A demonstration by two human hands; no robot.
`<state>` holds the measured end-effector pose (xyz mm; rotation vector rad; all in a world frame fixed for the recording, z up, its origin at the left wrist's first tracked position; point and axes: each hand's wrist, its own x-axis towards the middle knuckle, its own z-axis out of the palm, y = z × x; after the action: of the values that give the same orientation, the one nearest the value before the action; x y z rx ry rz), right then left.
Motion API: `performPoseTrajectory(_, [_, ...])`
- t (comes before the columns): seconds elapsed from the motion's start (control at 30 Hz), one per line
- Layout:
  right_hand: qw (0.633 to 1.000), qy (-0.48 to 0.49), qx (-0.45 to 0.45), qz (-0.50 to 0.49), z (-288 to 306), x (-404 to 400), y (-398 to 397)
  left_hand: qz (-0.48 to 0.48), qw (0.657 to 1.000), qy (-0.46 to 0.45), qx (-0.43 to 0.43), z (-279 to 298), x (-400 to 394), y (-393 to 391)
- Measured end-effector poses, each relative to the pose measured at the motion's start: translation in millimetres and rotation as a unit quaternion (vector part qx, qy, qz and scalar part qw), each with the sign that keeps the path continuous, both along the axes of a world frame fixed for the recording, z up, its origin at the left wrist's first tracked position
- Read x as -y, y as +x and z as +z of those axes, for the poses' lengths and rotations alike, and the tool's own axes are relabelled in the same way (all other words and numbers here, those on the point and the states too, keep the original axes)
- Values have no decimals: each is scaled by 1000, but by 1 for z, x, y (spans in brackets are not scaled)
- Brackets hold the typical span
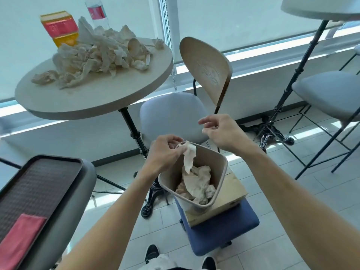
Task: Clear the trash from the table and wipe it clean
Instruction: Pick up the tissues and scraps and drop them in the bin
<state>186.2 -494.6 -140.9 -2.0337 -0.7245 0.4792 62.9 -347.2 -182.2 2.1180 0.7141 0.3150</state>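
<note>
Pinching tissue [188, 155] in left hand [165, 151] fingers over bin [221, 172]; right hand [222, 131] loose, empty.

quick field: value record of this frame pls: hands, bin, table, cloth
left hand: pinches a crumpled white tissue strip over the bin
right hand: empty, fingers loosely spread, above the bin
bin: beige plastic wastebasket, tilted, holding crumpled tissues, on a cardboard box on a blue stool
table: round beige table, still piled with crumpled tissues
cloth: folded pink cloth on a dark tray
</note>
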Motion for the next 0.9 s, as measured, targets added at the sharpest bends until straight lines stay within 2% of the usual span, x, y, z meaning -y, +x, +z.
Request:
performPoseTrajectory(0.1, [1000, 16, 12, 4, 10, -7, -2, -7, 1000, 25, 13, 10, -9, 0])
performPoseTrajectory(0.3, [998, 53, 19, 21, 37, -32, -8, -34, 993, 58, 99, 68, -26, -11])
performPoseTrajectory(0.57, [987, 132, 87, 18, 96, -110, -17, -24, 981, 90, 172, 143, -102, -31])
performPoseTrajectory(0.77, [982, 107, 149, 33, 121, -181, -31, 24, 977, 132, 164, 168, -181, -49])
performPoseTrajectory(0.9, [974, 63, 196, 91, 124, -233, -47, 77, 975, 142, 155, 172, -233, -66])
